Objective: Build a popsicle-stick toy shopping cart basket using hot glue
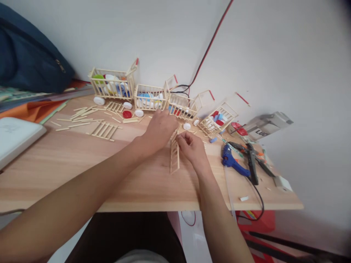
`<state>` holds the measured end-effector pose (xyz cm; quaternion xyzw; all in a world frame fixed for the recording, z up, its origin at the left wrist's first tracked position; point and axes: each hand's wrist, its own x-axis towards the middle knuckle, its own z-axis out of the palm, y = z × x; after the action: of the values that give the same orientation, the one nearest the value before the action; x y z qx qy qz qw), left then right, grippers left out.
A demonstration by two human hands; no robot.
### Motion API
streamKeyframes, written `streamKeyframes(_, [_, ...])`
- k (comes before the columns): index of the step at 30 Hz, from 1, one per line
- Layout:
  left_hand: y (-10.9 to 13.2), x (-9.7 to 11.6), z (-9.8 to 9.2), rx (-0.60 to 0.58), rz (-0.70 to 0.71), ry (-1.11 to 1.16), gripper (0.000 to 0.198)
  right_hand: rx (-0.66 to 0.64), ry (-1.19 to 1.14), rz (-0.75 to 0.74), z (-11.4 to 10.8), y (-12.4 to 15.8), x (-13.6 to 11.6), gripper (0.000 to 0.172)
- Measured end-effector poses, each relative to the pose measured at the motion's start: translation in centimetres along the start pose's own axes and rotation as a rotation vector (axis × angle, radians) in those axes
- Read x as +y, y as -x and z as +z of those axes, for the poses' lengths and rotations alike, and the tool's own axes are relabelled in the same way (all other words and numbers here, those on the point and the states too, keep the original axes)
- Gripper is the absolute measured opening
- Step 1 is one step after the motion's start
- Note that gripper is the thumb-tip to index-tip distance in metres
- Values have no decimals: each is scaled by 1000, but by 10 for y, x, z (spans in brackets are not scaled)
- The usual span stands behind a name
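A narrow ladder-like panel of wooden sticks (174, 157) stands tilted on the table, its near end toward me. My left hand (161, 126) is closed at the panel's far end, back of the hand up, its fingertips mostly hidden. Thumb and forefinger of my right hand (192, 146) pinch the panel's upper right edge, close beside the left hand. Just beyond my hands is a small stick-built cart (183, 109), and a white wheel (187, 126) lies near my right fingers.
More stick carts (112, 84) with colourful bottle caps line the wall. Loose sticks (79, 117) and a flat stick panel (104, 130) lie left. A blue glue gun (233, 160), pliers (251, 164) and a cord occupy the right. A white device (19, 138) and dark bag (30, 51) stand left.
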<state>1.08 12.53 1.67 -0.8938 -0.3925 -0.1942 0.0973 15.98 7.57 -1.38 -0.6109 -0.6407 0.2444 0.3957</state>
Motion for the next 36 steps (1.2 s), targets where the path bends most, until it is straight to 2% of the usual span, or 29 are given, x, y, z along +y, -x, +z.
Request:
streamKeyframes(5, [1, 3, -5, -4, -17, 44, 23, -28, -8, 4, -1, -1, 4, 26])
streamKeyframes(11, [1, 6, -15, -92, -63, 72, 24, -36, -5, -13, -3, 0, 5, 26])
streamKeyframes(22, [3, 4, -5, -1, -35, 87, 27, -9, 18, 3, 0, -2, 3, 29])
streamKeyframes(26, [1, 6, -6, -10, -46, 59, 26, 4, 36, 7, 1, -2, 0, 28])
streamKeyframes(31, [-3, 10, -12, -95, -72, 30, 26, 14, 30, 21, 2, -3, -1, 27])
streamKeyframes(36, [-2, 7, -5, -25, -34, -31, 26, -1, 2, 18, 2, -5, 3, 28])
